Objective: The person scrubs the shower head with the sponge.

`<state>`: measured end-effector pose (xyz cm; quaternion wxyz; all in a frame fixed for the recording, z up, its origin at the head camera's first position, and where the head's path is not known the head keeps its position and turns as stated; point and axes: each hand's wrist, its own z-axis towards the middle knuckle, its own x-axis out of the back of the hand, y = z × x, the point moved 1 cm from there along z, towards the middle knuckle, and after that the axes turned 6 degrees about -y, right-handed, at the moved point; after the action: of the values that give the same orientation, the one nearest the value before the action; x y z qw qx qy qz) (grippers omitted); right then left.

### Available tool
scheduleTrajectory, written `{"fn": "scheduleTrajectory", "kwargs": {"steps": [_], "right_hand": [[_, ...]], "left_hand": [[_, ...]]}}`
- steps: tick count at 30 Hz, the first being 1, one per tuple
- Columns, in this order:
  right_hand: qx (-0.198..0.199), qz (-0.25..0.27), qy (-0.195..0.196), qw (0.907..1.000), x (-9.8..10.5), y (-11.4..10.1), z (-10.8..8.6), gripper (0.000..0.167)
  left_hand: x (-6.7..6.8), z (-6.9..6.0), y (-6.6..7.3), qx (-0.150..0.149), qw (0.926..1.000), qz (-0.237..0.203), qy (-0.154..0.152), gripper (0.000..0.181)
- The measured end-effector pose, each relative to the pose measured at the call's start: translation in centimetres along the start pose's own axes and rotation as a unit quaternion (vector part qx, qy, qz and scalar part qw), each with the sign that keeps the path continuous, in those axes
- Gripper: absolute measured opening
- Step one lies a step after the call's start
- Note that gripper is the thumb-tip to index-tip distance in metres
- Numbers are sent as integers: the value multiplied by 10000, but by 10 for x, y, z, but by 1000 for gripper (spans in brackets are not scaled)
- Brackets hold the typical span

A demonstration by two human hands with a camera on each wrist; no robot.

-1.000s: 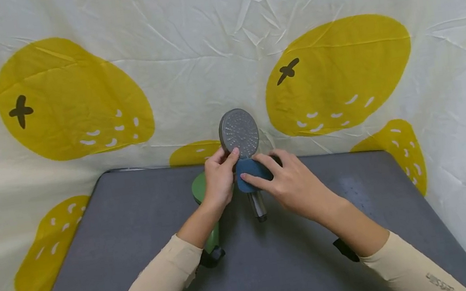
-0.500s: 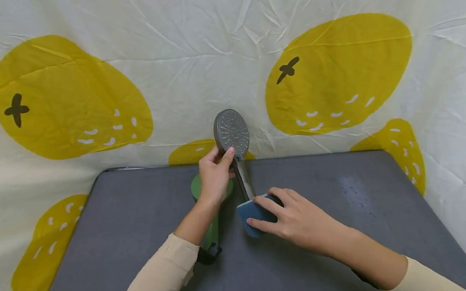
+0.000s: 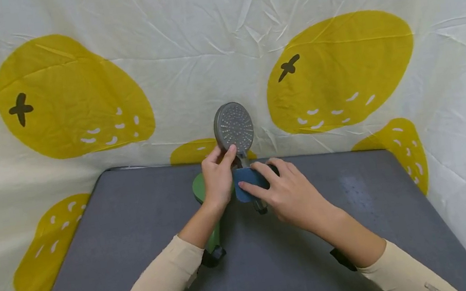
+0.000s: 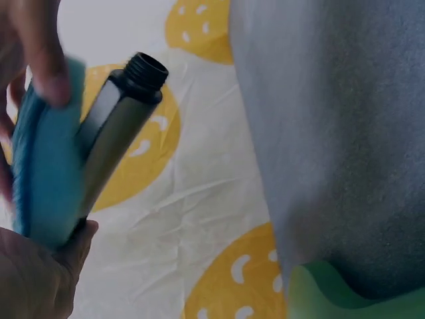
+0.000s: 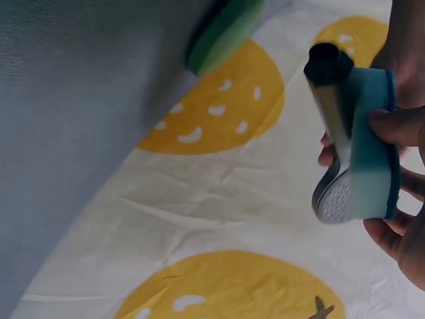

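A grey handheld shower head (image 3: 236,128) is held up over the table, its nozzle face toward the head camera. My left hand (image 3: 218,177) grips it just below the round head, thumb at the rim of the face. My right hand (image 3: 288,190) pinches a blue sponge (image 3: 250,183) between thumb and fingers, laid against the shower head's handle. In the left wrist view the threaded end of the handle (image 4: 123,129) sticks out beside the sponge (image 4: 50,156). The right wrist view shows the sponge's pale blue body and darker outer layer.
A green round-headed object with a handle (image 3: 214,236) lies on the grey table (image 3: 145,216), partly hidden behind my left hand and wrist. Behind the table hangs a white cloth with yellow fruit prints (image 3: 340,72). A faint wet-looking patch (image 3: 356,191) marks the table's right side.
The right hand slid the sponge down to the handle's lower end half a second ago, and now it is back up near the head. My left hand keeps its grip with slight tilting.
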<state>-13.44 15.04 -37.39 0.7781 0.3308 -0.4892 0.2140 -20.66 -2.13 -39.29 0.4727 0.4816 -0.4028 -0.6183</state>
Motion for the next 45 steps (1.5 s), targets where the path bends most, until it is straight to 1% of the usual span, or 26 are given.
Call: {"fn": "scheduleTrajectory", "kwargs": {"steps": [2, 6, 9, 11, 14, 16, 18, 19, 21, 24, 27, 29, 31, 33, 35, 38, 42, 43, 45], "right_hand": [[-107, 57, 69, 9999, 1, 5, 4, 59], [-298, 371, 140, 9988, 1, 13, 6, 60], [-421, 694, 127, 9966, 0, 13, 2, 62], [-510, 892, 125, 9946, -1, 11, -2, 65], [-595, 1104, 94, 9921, -5, 5, -13, 68], [-548, 1242, 108, 9907, -9, 0, -21, 70], [-438, 1438, 142, 9885, -14, -4, -31, 71], [-382, 1566, 185, 9868, -16, -5, -35, 68], [-324, 1873, 273, 9814, -21, -7, -44, 63], [-360, 2441, 322, 9685, -28, -7, -54, 60], [-615, 3012, 183, 9514, -31, -6, -62, 63], [-808, 3289, 78, 9409, -31, -6, -65, 68], [-981, 3459, -9, 9331, -31, -6, -64, 74], [-1064, 3537, -16, 9293, -31, -6, -60, 74], [-1102, 3601, 62, 9264, -31, -6, -53, 73], [-1207, 3775, 261, 9177, -31, -1, -39, 70], [-1405, 3970, 539, 9054, -32, 8, -18, 68], [-1449, 3985, 606, 9036, -32, 10, -14, 67], [-1537, 3945, 734, 9030, -32, 14, -6, 67]], "left_hand": [[-1, 0, 0, 11, 9999, -107, 33, 34], [-1, -2, -2, 201, 9985, -510, 5, 32], [1, -2, -4, 212, 9981, -575, -89, 31], [3, -1, -5, 141, 9982, -555, -155, 30], [4, -1, -6, 139, 9987, -462, -163, 26], [5, -1, -6, 173, 9982, -546, -196, 27], [7, -1, -5, 213, 9969, -724, -231, 30], [7, -1, -5, 202, 9960, -831, -253, 32], [8, -1, -3, 170, 9940, -1043, -265, 35], [8, 1, 0, 46, 9901, -1389, -183, 34], [7, 3, 2, -124, 9858, -1672, -110, 33], [6, 3, 3, -180, 9825, -1850, -119, 32], [5, 3, 4, -173, 9810, -1925, -136, 32], [4, 2, 5, -94, 9817, -1894, -174, 33], [3, 1, 5, -14, 9836, -1787, -235, 35], [1, 0, 4, 44, 9860, -1641, -289, 36], [-1, 0, 3, 88, 9874, -1576, -126, 32], [-2, 0, 3, 110, 9878, -1554, -73, 31], [-3, 0, 3, 132, 9871, -1594, -14, 30]]}}
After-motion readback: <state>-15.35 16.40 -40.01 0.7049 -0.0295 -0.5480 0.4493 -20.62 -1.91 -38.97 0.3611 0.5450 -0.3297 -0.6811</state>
